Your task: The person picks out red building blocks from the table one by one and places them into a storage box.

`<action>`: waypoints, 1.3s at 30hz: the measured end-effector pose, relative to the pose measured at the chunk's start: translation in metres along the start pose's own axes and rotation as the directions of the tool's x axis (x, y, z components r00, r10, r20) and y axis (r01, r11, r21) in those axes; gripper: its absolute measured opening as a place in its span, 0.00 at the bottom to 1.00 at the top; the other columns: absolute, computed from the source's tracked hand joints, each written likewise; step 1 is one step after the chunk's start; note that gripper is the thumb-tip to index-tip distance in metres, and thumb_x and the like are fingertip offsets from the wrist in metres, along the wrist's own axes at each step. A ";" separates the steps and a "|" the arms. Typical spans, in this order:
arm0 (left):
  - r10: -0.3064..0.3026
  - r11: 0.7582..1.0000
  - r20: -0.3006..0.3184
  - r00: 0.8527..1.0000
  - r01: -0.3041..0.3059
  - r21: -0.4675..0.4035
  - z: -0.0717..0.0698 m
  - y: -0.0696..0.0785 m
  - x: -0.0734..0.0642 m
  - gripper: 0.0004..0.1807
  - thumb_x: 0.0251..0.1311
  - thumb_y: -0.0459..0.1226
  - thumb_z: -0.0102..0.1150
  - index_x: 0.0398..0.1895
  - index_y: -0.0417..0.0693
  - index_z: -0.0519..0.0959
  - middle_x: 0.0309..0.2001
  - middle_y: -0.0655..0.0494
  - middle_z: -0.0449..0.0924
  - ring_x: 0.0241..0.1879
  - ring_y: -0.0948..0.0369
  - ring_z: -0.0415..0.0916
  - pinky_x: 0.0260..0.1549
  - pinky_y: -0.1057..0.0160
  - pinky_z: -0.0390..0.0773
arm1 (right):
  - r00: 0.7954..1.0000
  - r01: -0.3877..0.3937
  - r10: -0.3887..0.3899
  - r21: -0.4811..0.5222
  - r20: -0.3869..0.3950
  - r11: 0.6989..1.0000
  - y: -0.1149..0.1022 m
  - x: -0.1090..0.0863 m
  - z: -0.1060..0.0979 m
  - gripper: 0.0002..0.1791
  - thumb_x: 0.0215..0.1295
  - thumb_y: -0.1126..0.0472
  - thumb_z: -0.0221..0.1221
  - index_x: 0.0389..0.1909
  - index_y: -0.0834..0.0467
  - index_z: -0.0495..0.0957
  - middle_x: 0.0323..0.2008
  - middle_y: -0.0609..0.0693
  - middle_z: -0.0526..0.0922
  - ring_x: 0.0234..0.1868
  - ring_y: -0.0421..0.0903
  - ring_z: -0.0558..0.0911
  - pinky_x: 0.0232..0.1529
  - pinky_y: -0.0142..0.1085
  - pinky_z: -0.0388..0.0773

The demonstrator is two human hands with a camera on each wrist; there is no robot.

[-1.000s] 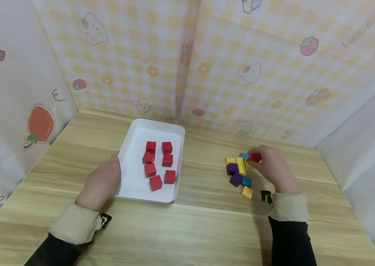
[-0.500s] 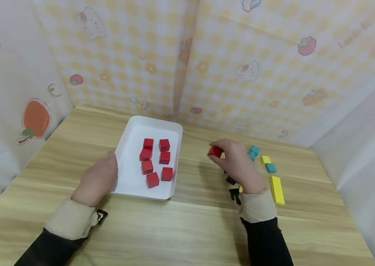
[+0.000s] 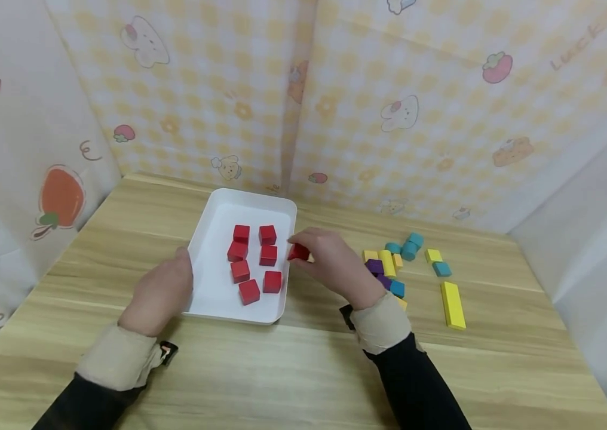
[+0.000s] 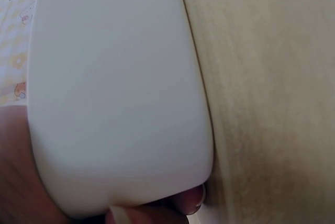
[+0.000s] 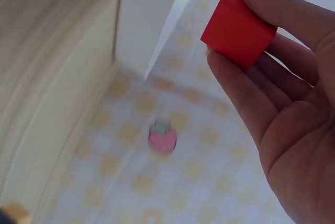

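Observation:
Between thumb and fingers, my right hand [image 3: 330,263] pinches a red cube [image 5: 239,28]. In the head view that cube overlaps the right rim of a white tray [image 3: 209,298]. Inside the tray lie several more red cubes [image 3: 249,292], spread in two loose rows. My left hand [image 3: 161,292] grips the tray's left side near its front corner. Seen from the left wrist, fingertips [image 4: 189,199] curl around the tray's edge, and the rest of that hand is partly hidden behind the wall.
Right of the tray is a cluster of blocks: a yellow cylinder [image 3: 386,263], purple cubes [image 3: 374,267], blue and light orange pieces. Farther right lie a long yellow block [image 3: 453,305] and a small blue block [image 3: 441,269]. A patterned cloth [image 3: 346,119] stands behind the wooden table [image 3: 260,370].
My right hand has carried the red cube leftward from the block cluster to the tray's right rim, uncovering the blocks at right. My left hand keeps its grip on the tray.

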State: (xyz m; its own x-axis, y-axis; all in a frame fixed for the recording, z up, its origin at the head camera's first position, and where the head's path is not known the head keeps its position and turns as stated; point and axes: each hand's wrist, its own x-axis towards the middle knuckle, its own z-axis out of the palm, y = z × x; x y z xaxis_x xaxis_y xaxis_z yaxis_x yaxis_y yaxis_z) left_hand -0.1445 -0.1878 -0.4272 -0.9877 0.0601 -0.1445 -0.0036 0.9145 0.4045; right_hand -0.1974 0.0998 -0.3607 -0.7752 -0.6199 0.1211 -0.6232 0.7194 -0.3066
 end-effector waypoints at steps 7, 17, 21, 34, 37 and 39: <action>-0.012 1.000 0.025 1.000 0.013 -0.007 -0.002 -0.001 0.000 0.07 0.70 0.28 0.36 0.44 0.29 0.60 0.25 0.40 0.74 0.23 0.50 0.73 0.18 0.52 0.72 | 0.993 0.068 -0.068 0.008 0.101 0.998 -0.030 0.034 0.013 0.23 0.61 0.61 0.71 0.57 0.59 0.81 0.43 0.48 0.85 0.42 0.42 0.81 0.49 0.33 0.81; 0.002 1.000 0.000 1.000 -0.002 -0.005 0.002 0.001 0.000 0.07 0.69 0.26 0.38 0.45 0.28 0.60 0.23 0.41 0.74 0.21 0.51 0.73 0.16 0.54 0.71 | 0.962 0.198 -0.168 -0.126 0.215 0.972 -0.061 0.068 0.030 0.11 0.67 0.59 0.65 0.49 0.54 0.83 0.42 0.46 0.84 0.42 0.39 0.81 0.47 0.26 0.78; -0.004 1.000 0.003 1.000 0.004 0.000 0.001 0.000 0.001 0.07 0.68 0.26 0.39 0.45 0.28 0.61 0.24 0.40 0.74 0.22 0.51 0.73 0.17 0.53 0.72 | 0.956 0.198 -0.160 -0.139 0.247 0.970 -0.069 0.079 0.034 0.12 0.68 0.59 0.64 0.50 0.53 0.83 0.41 0.45 0.83 0.41 0.39 0.79 0.46 0.25 0.76; -0.012 1.000 0.003 1.000 0.012 -0.015 0.001 -0.002 0.000 0.06 0.67 0.26 0.40 0.43 0.30 0.61 0.24 0.41 0.73 0.23 0.51 0.74 0.18 0.53 0.72 | 0.928 0.156 -0.095 -0.145 0.361 0.977 -0.088 0.110 0.059 0.15 0.68 0.58 0.65 0.54 0.50 0.83 0.47 0.44 0.86 0.44 0.38 0.81 0.52 0.27 0.78; -0.015 1.000 0.000 1.000 0.015 -0.022 0.001 -0.002 0.000 0.05 0.67 0.26 0.40 0.42 0.31 0.61 0.24 0.42 0.73 0.23 0.51 0.73 0.18 0.54 0.71 | 0.915 0.154 -0.093 -0.127 0.394 0.980 -0.089 0.114 0.066 0.13 0.68 0.61 0.64 0.52 0.50 0.84 0.43 0.43 0.87 0.40 0.38 0.80 0.47 0.24 0.77; -0.014 1.000 -0.008 1.000 0.014 -0.023 0.002 -0.001 0.001 0.05 0.67 0.26 0.40 0.43 0.31 0.61 0.24 0.41 0.74 0.23 0.51 0.74 0.18 0.53 0.71 | 0.910 0.165 -0.105 -0.119 0.401 0.979 -0.088 0.115 0.070 0.10 0.69 0.63 0.62 0.48 0.50 0.84 0.37 0.42 0.85 0.37 0.39 0.78 0.41 0.24 0.74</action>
State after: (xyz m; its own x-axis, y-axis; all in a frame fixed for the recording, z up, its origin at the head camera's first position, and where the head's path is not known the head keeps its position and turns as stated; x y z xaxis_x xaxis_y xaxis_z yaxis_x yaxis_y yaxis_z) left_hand -0.1450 -0.1882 -0.4292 -0.9888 0.0435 -0.1428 -0.0213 0.9058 0.4232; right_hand -0.2249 -0.0567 -0.3855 -0.5988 -0.7653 -0.2360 -0.7505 0.6391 -0.1682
